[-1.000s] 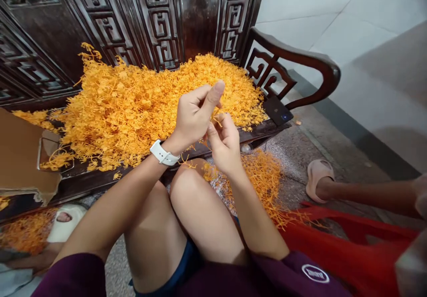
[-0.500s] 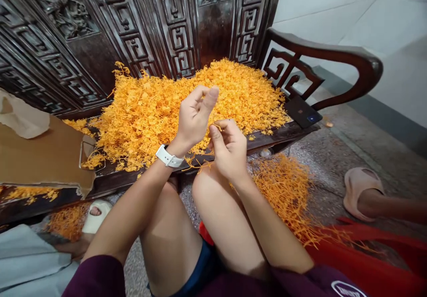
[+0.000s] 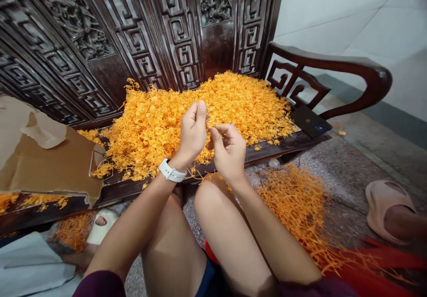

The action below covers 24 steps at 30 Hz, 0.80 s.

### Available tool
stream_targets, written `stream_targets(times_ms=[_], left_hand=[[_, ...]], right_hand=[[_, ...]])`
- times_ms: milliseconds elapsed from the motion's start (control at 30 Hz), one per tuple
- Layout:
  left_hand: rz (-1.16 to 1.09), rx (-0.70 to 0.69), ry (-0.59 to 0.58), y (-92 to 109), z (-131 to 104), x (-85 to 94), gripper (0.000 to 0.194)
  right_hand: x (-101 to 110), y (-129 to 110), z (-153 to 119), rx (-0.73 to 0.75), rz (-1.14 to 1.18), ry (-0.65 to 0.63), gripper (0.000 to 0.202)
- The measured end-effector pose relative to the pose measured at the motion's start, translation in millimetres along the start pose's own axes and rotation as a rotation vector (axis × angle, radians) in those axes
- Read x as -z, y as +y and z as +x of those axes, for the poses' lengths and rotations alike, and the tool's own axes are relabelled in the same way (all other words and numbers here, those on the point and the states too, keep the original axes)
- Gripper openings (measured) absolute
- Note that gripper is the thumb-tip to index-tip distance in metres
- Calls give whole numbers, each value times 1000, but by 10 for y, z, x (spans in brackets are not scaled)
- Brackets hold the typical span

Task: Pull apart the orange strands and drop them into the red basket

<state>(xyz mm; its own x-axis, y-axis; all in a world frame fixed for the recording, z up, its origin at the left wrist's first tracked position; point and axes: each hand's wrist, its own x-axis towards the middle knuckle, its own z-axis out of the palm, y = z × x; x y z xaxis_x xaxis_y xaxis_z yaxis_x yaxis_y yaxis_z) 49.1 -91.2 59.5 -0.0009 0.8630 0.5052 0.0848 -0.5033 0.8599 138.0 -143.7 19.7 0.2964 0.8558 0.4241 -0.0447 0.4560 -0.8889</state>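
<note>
A big heap of small orange plastic pieces [image 3: 187, 110] covers the seat of a dark carved wooden bench [image 3: 283, 141]. Both hands are raised together above the bench's front edge. My left hand [image 3: 192, 132], with a white watch [image 3: 171, 172] on its wrist, has its fingers closed around a small orange piece. My right hand [image 3: 228, 150] pinches the same orange piece from the other side; the piece itself is mostly hidden between the fingers. My bare knees sit just below the hands.
A second pile of orange strands [image 3: 296, 208] lies on the floor at right. A dark phone [image 3: 312, 121] rests on the bench by the armrest [image 3: 333, 65]. Cardboard [image 3: 50, 163] lies at left. Another person's foot in a pink slipper [image 3: 387, 208] is at right; red fabric [image 3: 383, 261] below.
The view has tilted up and shifted left. My left thumb has come down and the hand has closed; both hands sit closer together, lower in view.
</note>
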Motion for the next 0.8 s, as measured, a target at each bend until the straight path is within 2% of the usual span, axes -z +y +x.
stream_targets(times_ms=[100, 200, 433, 633, 800], left_hand=[[-19, 38, 61, -20, -37, -69, 51], [-26, 20, 121, -39, -29, -109, 50], [-51, 32, -13, -34, 40, -101, 45], [-65, -17, -168, 31, -7, -173, 47], [-184, 19, -151, 31, 34, -420, 48]], right_hand=[[26, 37, 44, 129, -143, 54, 18], [14, 46, 55, 185, -190, 35, 19], [-31, 23, 21, -35, 85, -43, 28], [84, -86, 153, 5, 65, 3, 43], [341, -188, 346, -271, 344, -67, 47]])
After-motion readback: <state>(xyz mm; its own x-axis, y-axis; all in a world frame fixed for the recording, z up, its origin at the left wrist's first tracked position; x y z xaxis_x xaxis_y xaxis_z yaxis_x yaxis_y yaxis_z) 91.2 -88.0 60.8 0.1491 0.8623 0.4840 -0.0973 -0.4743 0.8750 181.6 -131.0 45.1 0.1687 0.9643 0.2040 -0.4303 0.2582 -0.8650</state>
